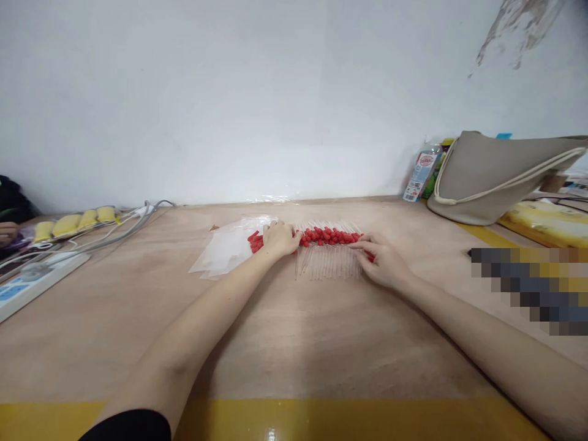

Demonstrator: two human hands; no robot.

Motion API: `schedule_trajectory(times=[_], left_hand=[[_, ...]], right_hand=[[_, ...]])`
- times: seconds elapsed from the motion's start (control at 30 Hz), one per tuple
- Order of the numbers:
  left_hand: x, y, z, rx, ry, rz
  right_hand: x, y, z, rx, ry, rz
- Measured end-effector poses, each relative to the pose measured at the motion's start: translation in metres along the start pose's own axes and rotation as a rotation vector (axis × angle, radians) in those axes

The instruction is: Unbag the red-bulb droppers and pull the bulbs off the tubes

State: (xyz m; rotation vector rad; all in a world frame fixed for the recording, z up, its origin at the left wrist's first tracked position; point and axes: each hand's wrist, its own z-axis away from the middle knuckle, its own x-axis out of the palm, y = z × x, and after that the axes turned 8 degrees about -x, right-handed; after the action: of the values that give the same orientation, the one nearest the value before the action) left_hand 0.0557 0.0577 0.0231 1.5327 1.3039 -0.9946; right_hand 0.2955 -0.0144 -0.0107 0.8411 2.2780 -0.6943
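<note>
A row of thin clear droppers (pixel 326 263) lies on the table, their red bulbs (pixel 328 236) bunched along the middle and clear stems pointing toward the wall and toward me. Over the left part of the row, my left hand (pixel 279 237) is closed with bent fingers on the red bulbs, hiding some of them. My right hand (pixel 383 260) closes around the row's right end; a bit of red shows between thumb and fingers. Past my left hand, more red bulbs rest on translucent plastic bags (pixel 220 248). Exact fingertip contact is partly hidden.
A white power strip (pixel 46 285) with cables and yellow packets (pixel 76 223) sit at the left, near another person's hand (pixel 8 234). To the right are a bottle (pixel 420 171), a grey bag (pixel 482 177) and a yellow packet (pixel 546 220). A white wall stands behind.
</note>
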Motion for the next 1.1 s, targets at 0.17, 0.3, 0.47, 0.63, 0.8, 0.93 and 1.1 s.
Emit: schedule_trajectory(times=[0.17,0.3,0.47,0.63,0.8,0.93,1.1], left_hand=[[-0.001,0.001,-0.001,-0.018,-0.016,-0.028],[-0.001,0.004,-0.001,-0.035,-0.010,-0.031],[0.003,0.006,-0.001,-0.068,0.021,-0.004],[0.006,0.004,-0.001,-0.109,0.068,0.046],[0.005,0.001,-0.001,-0.150,0.110,0.120],[0.003,0.000,0.001,-0.159,0.120,0.164],[-0.001,-0.003,0.008,-0.152,0.130,0.206]], right_hand=[[-0.031,0.022,-0.005,0.378,-0.273,0.133],[-0.045,0.027,-0.004,0.506,-0.484,-0.048],[-0.051,0.022,-0.002,0.418,-0.620,-0.274],[-0.051,0.022,-0.001,0.286,-0.631,-0.342],[-0.043,0.029,0.000,0.127,-0.581,-0.241],[-0.038,0.037,0.002,0.074,-0.532,-0.201],[-0.026,0.041,0.002,0.224,-0.394,-0.043]])
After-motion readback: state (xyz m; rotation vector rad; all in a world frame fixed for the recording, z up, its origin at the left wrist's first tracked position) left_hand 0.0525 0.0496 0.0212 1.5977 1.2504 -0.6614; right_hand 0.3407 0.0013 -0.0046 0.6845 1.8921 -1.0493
